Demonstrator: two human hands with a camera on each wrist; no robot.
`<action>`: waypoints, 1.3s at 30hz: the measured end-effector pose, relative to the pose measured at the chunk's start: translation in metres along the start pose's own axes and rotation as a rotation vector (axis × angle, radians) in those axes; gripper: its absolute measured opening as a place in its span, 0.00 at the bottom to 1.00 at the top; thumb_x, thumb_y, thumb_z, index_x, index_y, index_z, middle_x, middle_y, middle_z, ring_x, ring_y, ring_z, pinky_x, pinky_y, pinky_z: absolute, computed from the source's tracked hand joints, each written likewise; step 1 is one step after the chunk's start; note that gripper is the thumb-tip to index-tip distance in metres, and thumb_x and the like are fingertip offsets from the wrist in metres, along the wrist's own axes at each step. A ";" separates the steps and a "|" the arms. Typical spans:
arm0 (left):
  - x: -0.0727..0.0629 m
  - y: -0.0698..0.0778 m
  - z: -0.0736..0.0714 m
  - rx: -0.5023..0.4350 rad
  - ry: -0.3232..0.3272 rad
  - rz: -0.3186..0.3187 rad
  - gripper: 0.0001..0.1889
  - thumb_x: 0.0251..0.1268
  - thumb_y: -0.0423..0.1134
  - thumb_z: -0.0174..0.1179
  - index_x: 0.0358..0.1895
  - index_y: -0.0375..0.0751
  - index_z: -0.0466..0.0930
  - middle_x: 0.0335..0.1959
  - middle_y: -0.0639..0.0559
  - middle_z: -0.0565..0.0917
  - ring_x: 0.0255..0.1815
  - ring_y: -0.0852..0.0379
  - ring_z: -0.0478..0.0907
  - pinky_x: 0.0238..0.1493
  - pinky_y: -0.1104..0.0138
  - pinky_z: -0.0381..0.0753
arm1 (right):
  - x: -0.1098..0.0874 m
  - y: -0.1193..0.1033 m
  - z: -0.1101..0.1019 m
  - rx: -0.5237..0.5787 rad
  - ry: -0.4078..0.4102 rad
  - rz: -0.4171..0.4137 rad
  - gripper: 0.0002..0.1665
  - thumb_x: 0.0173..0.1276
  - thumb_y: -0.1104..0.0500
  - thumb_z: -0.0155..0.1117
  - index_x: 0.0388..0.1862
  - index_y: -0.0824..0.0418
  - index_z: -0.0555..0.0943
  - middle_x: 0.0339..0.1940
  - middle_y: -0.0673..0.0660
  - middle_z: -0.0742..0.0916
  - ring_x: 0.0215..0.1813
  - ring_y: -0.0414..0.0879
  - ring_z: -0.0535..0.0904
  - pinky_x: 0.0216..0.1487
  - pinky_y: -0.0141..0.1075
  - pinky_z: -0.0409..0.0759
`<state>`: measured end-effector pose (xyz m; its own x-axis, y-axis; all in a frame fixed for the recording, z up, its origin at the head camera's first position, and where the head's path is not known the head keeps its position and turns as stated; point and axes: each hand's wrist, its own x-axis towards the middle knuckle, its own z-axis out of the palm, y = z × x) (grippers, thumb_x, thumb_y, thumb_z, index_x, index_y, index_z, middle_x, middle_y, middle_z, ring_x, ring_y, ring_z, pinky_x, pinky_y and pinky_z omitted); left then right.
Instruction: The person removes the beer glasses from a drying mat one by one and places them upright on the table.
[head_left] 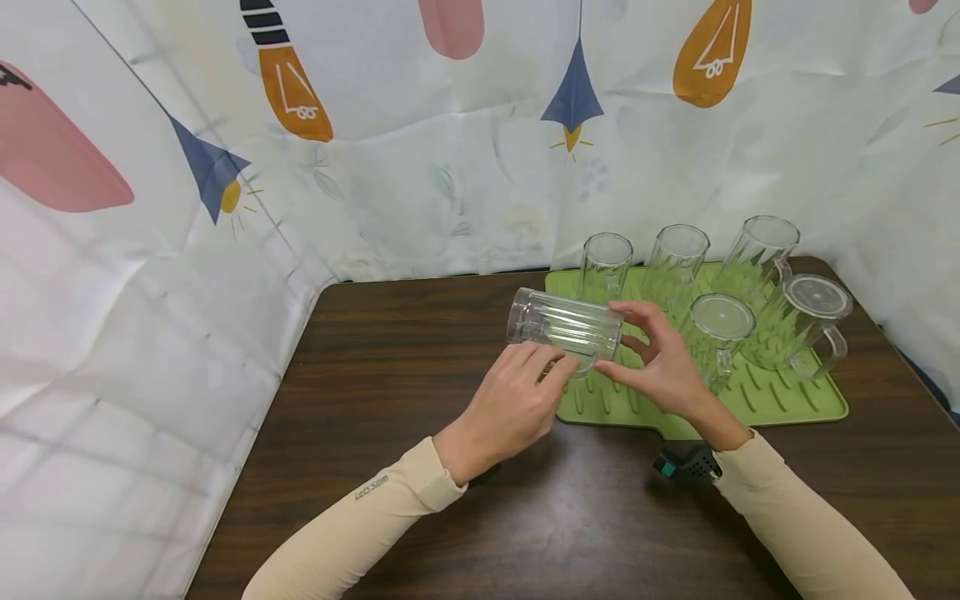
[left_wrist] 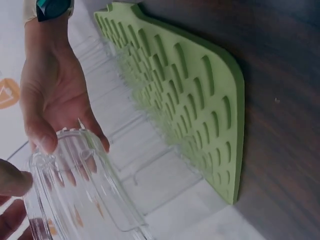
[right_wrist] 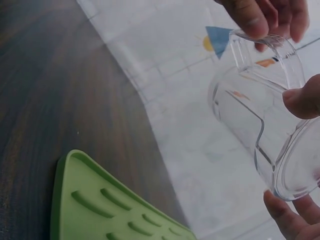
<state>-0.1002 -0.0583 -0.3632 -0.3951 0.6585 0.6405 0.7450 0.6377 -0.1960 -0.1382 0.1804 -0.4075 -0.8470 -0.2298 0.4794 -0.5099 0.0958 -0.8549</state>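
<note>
A clear ribbed mug (head_left: 570, 325) is held on its side in the air between both hands, over the left edge of the green drainer tray (head_left: 615, 410). My left hand (head_left: 517, 396) grips its handle from below; in the right wrist view the left fingers (right_wrist: 250, 19) curl round that handle. At the mug's right end, my right hand (head_left: 663, 362) pinches the rim between thumb and fingers. The left wrist view shows the right thumb (left_wrist: 45, 137) against the same end of the mug.
Several more clear mugs stand on the tray: a back row with a mug (head_left: 606, 271) at its left, and two in front, one mug (head_left: 722, 321) near the middle. A dark wood table (head_left: 390, 367) lies beneath. Patterned white cloth (head_left: 450, 183) hangs behind and at the left.
</note>
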 end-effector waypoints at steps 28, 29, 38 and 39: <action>-0.007 -0.012 -0.001 -0.778 0.295 -0.599 0.06 0.69 0.29 0.61 0.46 0.35 0.77 0.35 0.45 0.81 0.34 0.57 0.78 0.36 0.62 0.83 | 0.013 -0.013 -0.013 0.032 0.048 -0.065 0.50 0.47 0.88 0.70 0.71 0.74 0.67 0.70 0.53 0.76 0.71 0.38 0.74 0.64 0.22 0.80; -0.007 -0.011 0.000 -0.810 0.288 -0.631 0.06 0.70 0.29 0.62 0.46 0.35 0.77 0.35 0.45 0.81 0.34 0.57 0.78 0.35 0.63 0.83 | 0.013 -0.013 -0.014 0.039 0.049 -0.067 0.50 0.47 0.89 0.70 0.71 0.74 0.67 0.70 0.52 0.76 0.71 0.38 0.74 0.64 0.22 0.80; -0.006 0.000 0.005 -1.224 0.276 -0.945 0.05 0.76 0.30 0.55 0.48 0.31 0.73 0.38 0.46 0.78 0.36 0.61 0.79 0.38 0.74 0.80 | 0.013 -0.019 -0.015 0.059 0.059 -0.063 0.49 0.48 0.89 0.69 0.72 0.74 0.67 0.71 0.55 0.75 0.71 0.39 0.73 0.63 0.22 0.79; -0.005 0.001 0.006 -1.248 0.285 -0.966 0.05 0.77 0.30 0.54 0.47 0.30 0.73 0.37 0.47 0.78 0.36 0.61 0.80 0.37 0.74 0.80 | 0.013 -0.019 -0.015 0.060 0.059 -0.064 0.49 0.48 0.89 0.69 0.72 0.74 0.67 0.71 0.55 0.75 0.71 0.39 0.73 0.63 0.22 0.79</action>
<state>-0.1007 -0.0584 -0.3713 -0.9537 0.0380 0.2983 0.2962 -0.0527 0.9537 -0.1417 0.1900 -0.3823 -0.8213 -0.1756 0.5427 -0.5547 0.0241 -0.8317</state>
